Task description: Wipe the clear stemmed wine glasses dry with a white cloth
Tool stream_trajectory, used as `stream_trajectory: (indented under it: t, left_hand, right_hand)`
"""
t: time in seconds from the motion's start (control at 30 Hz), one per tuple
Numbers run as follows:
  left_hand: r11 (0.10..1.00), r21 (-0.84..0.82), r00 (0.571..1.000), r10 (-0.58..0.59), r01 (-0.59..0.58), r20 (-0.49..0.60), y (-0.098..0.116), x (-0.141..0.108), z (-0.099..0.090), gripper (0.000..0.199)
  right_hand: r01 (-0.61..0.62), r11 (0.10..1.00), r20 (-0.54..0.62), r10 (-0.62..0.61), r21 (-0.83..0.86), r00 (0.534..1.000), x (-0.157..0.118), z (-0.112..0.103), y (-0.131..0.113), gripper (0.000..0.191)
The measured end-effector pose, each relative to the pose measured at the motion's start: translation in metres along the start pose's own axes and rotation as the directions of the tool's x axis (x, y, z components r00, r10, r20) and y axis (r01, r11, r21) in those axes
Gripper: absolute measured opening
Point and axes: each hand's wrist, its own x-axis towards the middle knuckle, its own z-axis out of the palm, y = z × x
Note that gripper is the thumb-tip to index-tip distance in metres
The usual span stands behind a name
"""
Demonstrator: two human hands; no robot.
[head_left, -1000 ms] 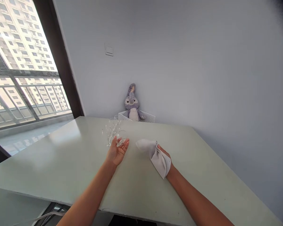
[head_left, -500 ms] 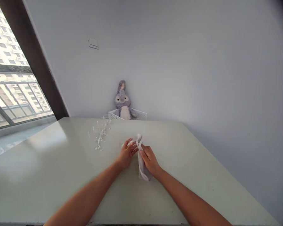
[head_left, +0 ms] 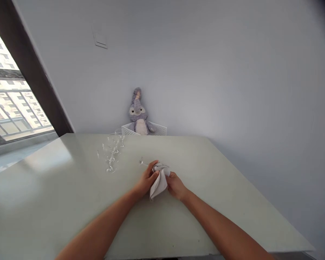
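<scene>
A light grey cloth point(head_left: 159, 183) is bunched between my two hands above the middle of the table. My left hand point(head_left: 147, 178) is closed on the cloth's left side, thumb on top. From behind its fingers, the clear stem and foot of a glass point(head_left: 141, 161) stick out to the upper left; the rest of that glass is hidden by cloth and hand. My right hand point(head_left: 175, 184) is closed on the cloth's right side, with its fingertips partly hidden in the folds.
Several clear stemmed glasses point(head_left: 112, 153) stand in a group on the pale table point(head_left: 222, 213), left of my hands. A white perforated basket point(head_left: 159, 130) holding a grey plush toy point(head_left: 137, 112) is at the far edge by the wall.
The cloth has come over the glass and now bunches between both hands. My left hand has closed on it, and the glass foot shows farther out. The view has shifted slightly.
</scene>
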Motion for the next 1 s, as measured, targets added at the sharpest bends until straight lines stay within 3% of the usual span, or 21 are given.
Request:
stream_trajectory:
  t: [0.1,0.17,0.27,0.37,0.43,0.5,0.57,0.67,0.73,0.83,0.93,1.0]
  left_hand:
    - [0.997,-0.024,0.995,0.079,-0.077,0.054,0.011,0.0,-0.003,0.043]
    - [0.994,-0.062,0.994,0.096,-0.093,0.049,0.018,-0.001,-0.004,0.042]
    - [0.998,-0.067,1.0,0.011,-0.009,0.019,0.023,-0.001,-0.006,0.039]
    - [0.993,-0.038,0.994,-0.11,0.109,-0.01,0.024,-0.001,-0.01,0.033]
    - [0.985,-0.068,0.987,-0.159,0.158,-0.009,0.025,-0.002,-0.01,0.03]
    - [0.977,-0.132,0.985,-0.17,0.17,0.008,0.029,-0.003,-0.009,0.03]
    - [0.974,-0.173,0.989,-0.143,0.148,0.041,0.033,-0.006,-0.006,0.037]
    - [0.998,-0.049,0.994,-0.04,0.045,0.104,0.036,-0.01,-0.003,0.046]
    - [0.981,0.169,0.99,0.071,-0.092,0.125,0.035,-0.012,-0.003,0.043]
    - [0.83,0.494,0.965,0.22,-0.26,0.139,0.032,-0.015,-0.007,0.041]
    - [0.692,0.654,0.949,0.28,-0.305,0.146,0.031,-0.015,-0.01,0.043]
    - [0.669,0.692,0.956,0.272,-0.271,0.111,0.03,-0.011,-0.011,0.041]
  right_hand:
    - [-0.066,0.989,-0.031,0.07,0.133,0.997,0.001,-0.007,-0.003,0.027]
    - [-0.067,0.991,-0.012,0.069,0.117,0.998,-0.001,-0.01,-0.006,0.025]
    - [0.005,0.991,0.044,0.0,-0.136,0.999,-0.006,-0.007,-0.009,0.027]
    - [0.148,0.849,0.102,-0.112,-0.508,0.989,-0.013,0.001,-0.013,0.026]
    - [0.188,0.777,0.099,-0.161,-0.601,0.982,-0.015,0.005,-0.014,0.024]
    - [0.149,0.863,0.067,-0.133,-0.483,0.989,-0.015,0.005,-0.014,0.026]
    - [0.068,0.975,0.049,-0.059,-0.21,0.997,-0.013,0.004,-0.013,0.029]
    - [-0.045,0.994,0.05,0.04,0.102,0.998,-0.012,0.0,-0.012,0.028]
    - [-0.122,0.977,0.064,0.112,0.172,0.992,-0.013,-0.001,-0.011,0.036]
    - [-0.197,0.955,0.039,0.193,0.221,0.98,-0.014,0.0,-0.011,0.042]
    - [-0.189,0.957,0.017,0.189,0.219,0.982,-0.014,0.002,-0.01,0.025]
    - [-0.147,0.974,0.023,0.145,0.175,0.989,-0.014,0.004,-0.01,0.019]
